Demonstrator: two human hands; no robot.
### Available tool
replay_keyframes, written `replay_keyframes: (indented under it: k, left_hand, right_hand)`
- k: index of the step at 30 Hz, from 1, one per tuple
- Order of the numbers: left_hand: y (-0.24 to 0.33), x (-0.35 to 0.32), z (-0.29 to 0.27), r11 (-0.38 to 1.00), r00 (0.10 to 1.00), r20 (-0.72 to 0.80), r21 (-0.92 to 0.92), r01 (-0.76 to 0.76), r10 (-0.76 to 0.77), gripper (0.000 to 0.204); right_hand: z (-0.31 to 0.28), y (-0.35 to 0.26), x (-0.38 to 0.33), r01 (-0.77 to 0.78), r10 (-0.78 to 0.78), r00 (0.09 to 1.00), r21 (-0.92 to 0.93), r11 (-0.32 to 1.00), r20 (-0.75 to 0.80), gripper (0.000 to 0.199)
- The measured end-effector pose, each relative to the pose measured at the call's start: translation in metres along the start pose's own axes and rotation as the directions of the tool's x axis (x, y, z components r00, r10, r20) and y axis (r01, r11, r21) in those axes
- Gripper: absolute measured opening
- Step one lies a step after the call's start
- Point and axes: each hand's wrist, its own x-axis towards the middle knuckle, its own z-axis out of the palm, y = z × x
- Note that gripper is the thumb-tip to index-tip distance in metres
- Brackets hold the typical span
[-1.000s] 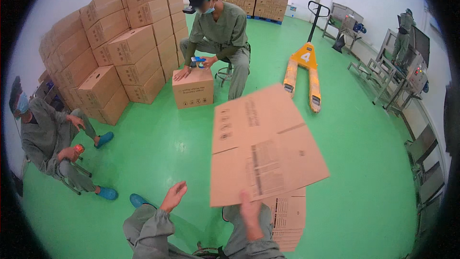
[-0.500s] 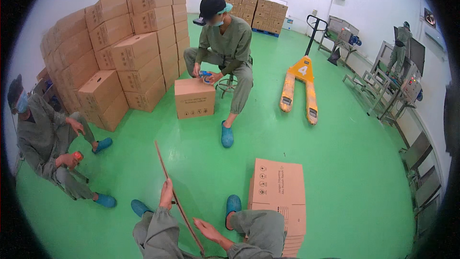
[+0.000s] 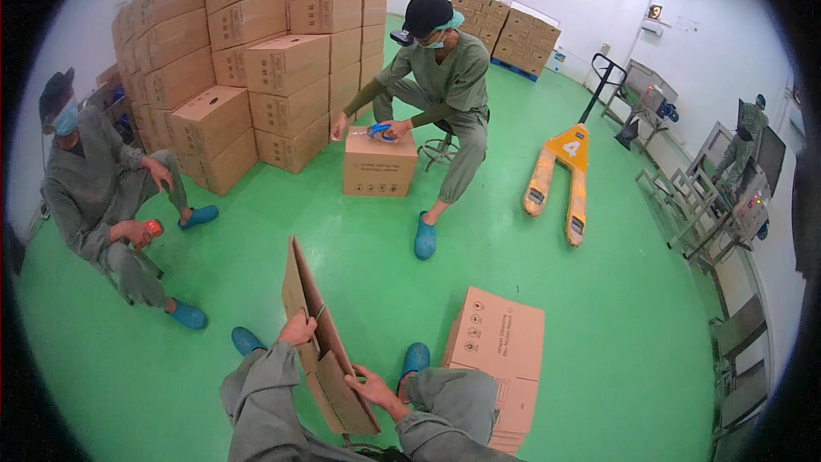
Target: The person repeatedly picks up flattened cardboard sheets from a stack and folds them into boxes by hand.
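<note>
A brown cardboard carton (image 3: pixel 301 291) stands on edge between my knees, partly spread, with a narrow gap between its panels. My left hand (image 3: pixel 297 328) grips the carton's edge and flap, fingers curled at the gap. Lower down, my right hand (image 3: pixel 373 387) holds the right-hand panel by its near edge. To my right, beside my leg, lies a stack of flattened cartons (image 3: pixel 500 329) with printed symbols on the top one. The lower part of that stack is partly hidden by my knee.
Ahead, a seated co-worker (image 3: pixel 440 68) handles a blue tool (image 3: pixel 379 131) over a closed carton (image 3: pixel 376 173). Another seated person (image 3: pixel 94 188) at left holds a red object (image 3: pixel 154 228). Stacked cartons (image 3: pixel 291 64), a yellow pallet jack (image 3: pixel 560 167) and metal machines (image 3: pixel 705 184) stand farther off.
The carton has gone from flat and edge-on to partly spread. My right hand, earlier open beside it, now grips its panel. The co-worker's free hand has moved away from the blue tool.
</note>
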Motion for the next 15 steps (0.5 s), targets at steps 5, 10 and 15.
replay_keyframes:
  k: [5,10,15]
  left_hand:
    - [-0.025,-0.067,-0.034,0.999,1.0,0.014,0.034,0.009,-0.009,0.045]
    - [-0.048,-0.127,-0.06,0.996,0.995,-0.084,0.079,-0.049,0.056,0.041]
    - [-0.028,-0.175,-0.017,0.973,0.989,0.143,0.223,-0.067,0.036,0.048]
  right_hand:
    - [-0.006,-0.001,-0.008,0.095,-0.067,0.995,-0.541,0.836,0.072,0.049]
    - [-0.013,-0.013,-0.009,-0.097,-0.017,0.971,-0.454,0.886,-0.24,0.036]
    - [-0.078,-0.047,0.028,-0.162,-0.119,0.796,-0.399,0.902,-0.593,0.035]
